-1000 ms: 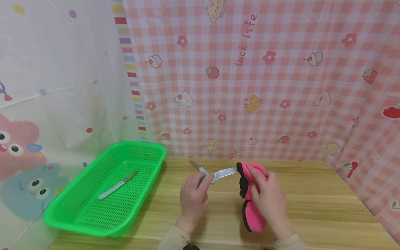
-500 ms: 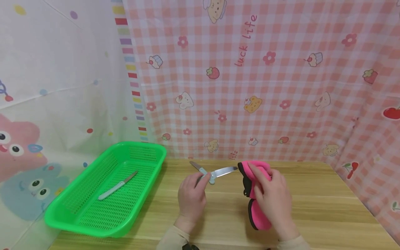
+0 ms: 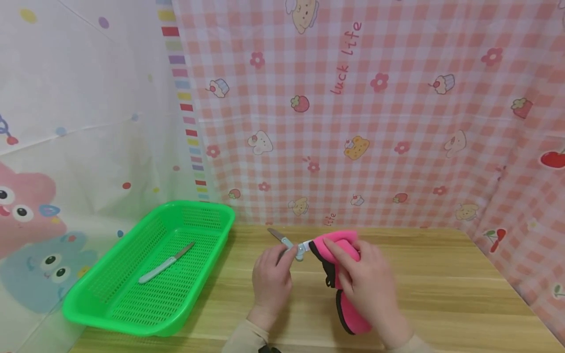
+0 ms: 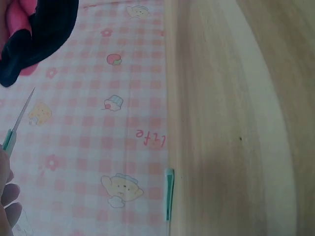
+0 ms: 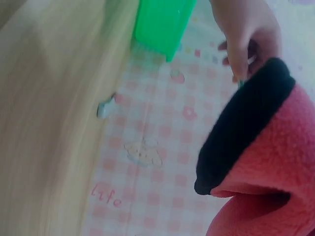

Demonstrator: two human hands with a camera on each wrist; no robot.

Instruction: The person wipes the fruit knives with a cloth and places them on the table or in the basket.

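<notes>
My left hand pinches a small knife by its pale blue-green handle, the blade pointing right. A soft pink fleece cloth with black edging is gripped in my right hand; its lower part hangs down. From the head, the cloth covers most of the blade. In the left wrist view, the tip of the knife shows just apart from the cloth's black edge. The right wrist view has the cloth large in front, near my left hand.
Another knife lies on the wooden table behind my left hand. At the left stands a green plastic basket with a similar knife inside. A pink checked curtain hangs at the table's back edge.
The cloth in my right hand drew back right off the blade's tip, then moved left and now covers most of the blade. My left hand has stayed nearly still.
</notes>
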